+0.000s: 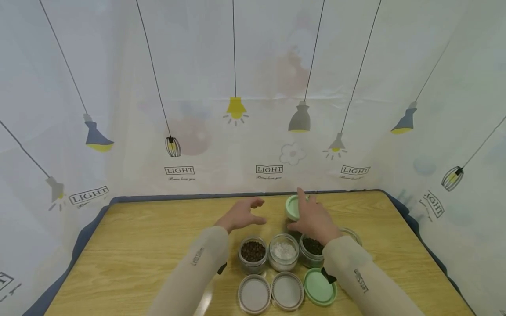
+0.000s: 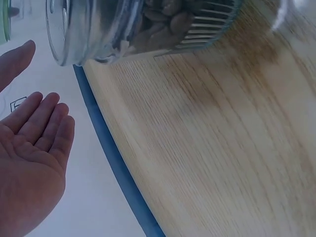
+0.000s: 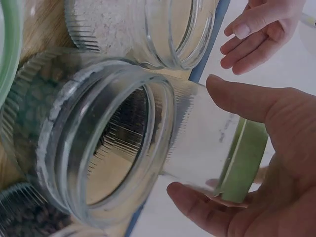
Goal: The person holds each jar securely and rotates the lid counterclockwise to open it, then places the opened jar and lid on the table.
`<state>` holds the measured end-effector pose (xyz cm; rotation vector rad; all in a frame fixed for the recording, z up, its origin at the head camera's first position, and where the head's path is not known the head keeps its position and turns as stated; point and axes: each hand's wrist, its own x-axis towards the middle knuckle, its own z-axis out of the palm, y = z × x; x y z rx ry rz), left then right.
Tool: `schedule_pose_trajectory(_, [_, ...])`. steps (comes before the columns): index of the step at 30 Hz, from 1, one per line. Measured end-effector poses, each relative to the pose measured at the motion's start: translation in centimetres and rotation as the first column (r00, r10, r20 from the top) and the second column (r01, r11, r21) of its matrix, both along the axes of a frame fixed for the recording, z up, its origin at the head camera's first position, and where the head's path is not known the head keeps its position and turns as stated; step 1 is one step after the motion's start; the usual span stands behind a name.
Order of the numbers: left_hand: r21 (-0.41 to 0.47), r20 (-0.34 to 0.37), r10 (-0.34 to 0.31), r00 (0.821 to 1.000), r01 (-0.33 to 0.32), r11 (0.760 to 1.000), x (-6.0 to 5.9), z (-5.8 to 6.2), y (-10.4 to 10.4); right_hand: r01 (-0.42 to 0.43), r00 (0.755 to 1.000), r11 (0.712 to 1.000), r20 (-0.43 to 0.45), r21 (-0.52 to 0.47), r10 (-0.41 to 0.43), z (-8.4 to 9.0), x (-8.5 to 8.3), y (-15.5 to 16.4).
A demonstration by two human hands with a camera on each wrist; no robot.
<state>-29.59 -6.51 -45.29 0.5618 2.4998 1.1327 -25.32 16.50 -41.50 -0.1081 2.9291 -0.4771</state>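
Observation:
A glass jar (image 3: 202, 143) with a green lid (image 1: 291, 208) stands at the back of the group. My right hand (image 1: 316, 219) is around this jar, thumb and fingers spread to either side of the lid; whether they touch it I cannot tell. My left hand (image 1: 243, 215) hovers to the left, palm inward, fingers apart and holding nothing. In front stand open jars: one with brown beans or nuts (image 1: 253, 251), one with white grains (image 1: 283, 250), and one with dark bits (image 1: 313, 246). Another open jar (image 1: 351, 236) is partly hidden by the right wrist.
Nearest me lie two pale lids (image 1: 254, 294) and a green lid (image 1: 320, 287) in a row on the wooden table (image 1: 158, 245). A white printed cloth (image 1: 221, 145) hangs behind and at both sides, with a dark blue border along the table's edge.

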Motion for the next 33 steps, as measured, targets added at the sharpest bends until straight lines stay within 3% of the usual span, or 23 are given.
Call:
schedule_pose_trajectory(13, [-0.028, 0.009, 0.011, 1.000, -0.010, 1.000, 0.3, 0.1, -0.7, 0.031, 1.000, 0.969, 0.002, -0.246, -0.031, -1.1, -0.8, 1.1])
schedule_pose_trajectory(20, [-0.027, 0.018, 0.046, 0.999, -0.045, 0.999, 0.5, 0.1, -1.4, 0.019, 0.999, 0.958, -0.026, -0.285, -0.028, -1.7, -1.3, 1.5])
schedule_pose_trajectory(33, [-0.041, 0.005, 0.050, 0.999, -0.050, 0.998, 0.6, 0.2, -2.4, 0.006, 0.995, 0.929, -0.088, -0.370, -0.041, -1.9, -1.4, 1.4])
